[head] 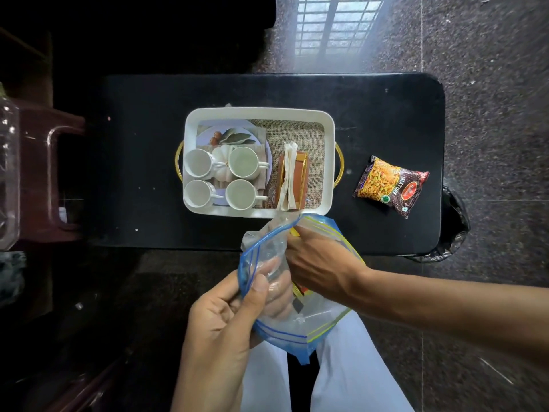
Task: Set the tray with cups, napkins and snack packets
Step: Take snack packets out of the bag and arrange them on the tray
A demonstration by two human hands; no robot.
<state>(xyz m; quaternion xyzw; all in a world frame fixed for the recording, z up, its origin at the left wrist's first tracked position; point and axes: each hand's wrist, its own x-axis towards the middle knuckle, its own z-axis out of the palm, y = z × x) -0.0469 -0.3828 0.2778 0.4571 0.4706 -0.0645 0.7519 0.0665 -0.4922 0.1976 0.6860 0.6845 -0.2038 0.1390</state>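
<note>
Inspector: Surroundings, counts?

Me: Centre frame, tray [258,112] holds four cups [197,163] and one stack of napkins [289,173]; one snack packet [390,185] sits right, on the table [148,144]. My left hand [225,316] clenches the zip bag [322,315], which overlaps the tray's lower rim. My right hand [320,263] reaches inside — grasp indiscernible.

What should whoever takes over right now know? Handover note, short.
Left hand: grips the zip bag by its side, held over the lap.
Right hand: reaches into the bag's mouth; its fingers are hidden, so a grip cannot be confirmed. Something yellow shows through the plastic.
Tray: on the black table, holding four cups on its left and napkins in a holder on its right.
Snack packet: on the table to the right of the tray, outside it.
Done: cups and napkins.
Left: snack packets onto the tray, probably including what is in the bag.
</note>
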